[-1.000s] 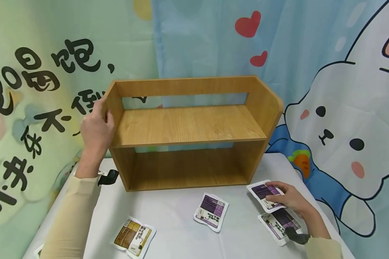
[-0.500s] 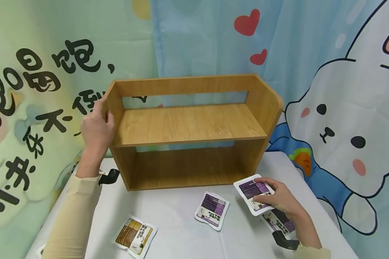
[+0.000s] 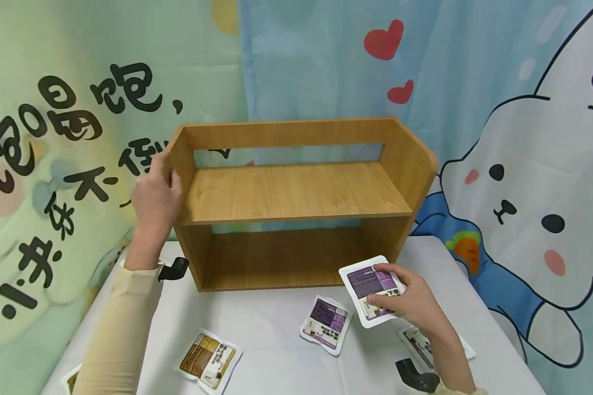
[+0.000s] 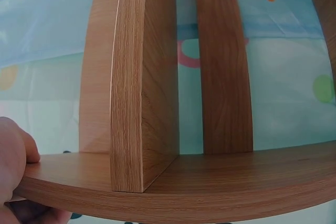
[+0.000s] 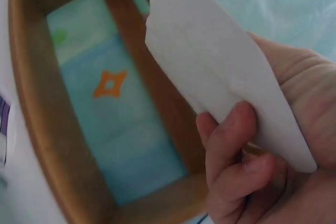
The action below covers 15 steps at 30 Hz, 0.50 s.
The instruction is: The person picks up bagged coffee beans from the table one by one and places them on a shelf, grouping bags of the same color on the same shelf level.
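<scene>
A two-tier wooden shelf [image 3: 296, 189] stands at the back of the table. My left hand [image 3: 157, 195] grips the upper edge of its left side panel; in the left wrist view a thumb and fingers [image 4: 18, 156] wrap that panel's edge. My right hand [image 3: 407, 296] holds a white-edged purple pouch [image 3: 363, 282] in front of the shelf's lower right corner. The right wrist view shows the pouch's plain white back [image 5: 210, 51], with curled fingers [image 5: 231, 135] against it.
Another purple pouch [image 3: 326, 325] lies in front of the shelf. A further pouch [image 3: 417, 345] lies partly under my right forearm. A brown-and-yellow pouch [image 3: 210, 362] is at front left, and one more pouch [image 3: 71, 378] peeks out beside my left sleeve. A printed curtain [image 3: 316, 66] hangs behind.
My right hand has carried the purple pouch left and slightly up, away from the pouch beneath it and towards the shelf. The left hand keeps its hold on the side panel.
</scene>
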### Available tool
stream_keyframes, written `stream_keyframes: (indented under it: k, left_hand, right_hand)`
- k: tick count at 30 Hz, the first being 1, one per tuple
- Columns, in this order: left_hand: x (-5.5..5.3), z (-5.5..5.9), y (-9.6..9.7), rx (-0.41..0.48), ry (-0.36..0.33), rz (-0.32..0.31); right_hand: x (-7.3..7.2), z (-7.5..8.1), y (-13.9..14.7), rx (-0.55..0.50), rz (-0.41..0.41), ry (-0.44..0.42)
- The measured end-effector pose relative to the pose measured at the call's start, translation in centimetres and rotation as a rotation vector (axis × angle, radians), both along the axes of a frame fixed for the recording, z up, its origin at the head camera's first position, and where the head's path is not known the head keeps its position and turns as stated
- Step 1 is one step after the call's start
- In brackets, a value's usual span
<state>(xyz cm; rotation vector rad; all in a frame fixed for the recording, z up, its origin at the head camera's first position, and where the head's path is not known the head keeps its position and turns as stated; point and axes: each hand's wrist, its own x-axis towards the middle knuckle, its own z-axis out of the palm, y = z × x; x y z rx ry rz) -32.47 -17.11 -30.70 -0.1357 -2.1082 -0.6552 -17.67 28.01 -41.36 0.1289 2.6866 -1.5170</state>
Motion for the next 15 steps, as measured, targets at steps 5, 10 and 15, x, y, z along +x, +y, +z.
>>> stream_keyframes:
  k: [5,10,15]
  left_hand:
    - [-0.1,0.0,0.1,-0.005,0.008,0.006]
    - [-0.4,-0.2,0.2,-0.008,0.017,0.022]
    - [-0.4,-0.3,0.0,-0.019,0.014,0.038]
  right_hand:
    - [-0.5,1.5,-1.8,-0.027,-0.031,0.021]
    - [-1.0,2.9,-3.1,-0.069,-0.019,0.069]
    - [-1.6,3.8,-4.5,-0.121,-0.005,0.096]
